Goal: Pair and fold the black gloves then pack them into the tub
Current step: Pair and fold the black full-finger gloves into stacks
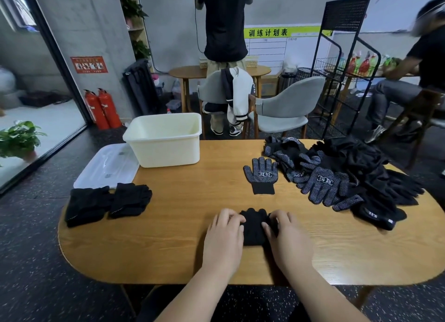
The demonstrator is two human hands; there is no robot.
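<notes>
The wooden tabletop (180, 201) has a rounded near edge, and the black glove (254, 227) lies close to it. The left hand (225, 237) and right hand (286, 237) each curl their fingers onto 1 side of the glove, gripping it. Bare wood runs from there up to the cream tub (168, 153) at the far edge; only its inner walls show. A clear lid (108, 165) overhangs the left edge beside the tub. 2 folded bundles (108, 203) sit near the left rim. 1 dotted glove (262, 176) lies flat beside the loose pile (349, 177), which crowds the right side.
</notes>
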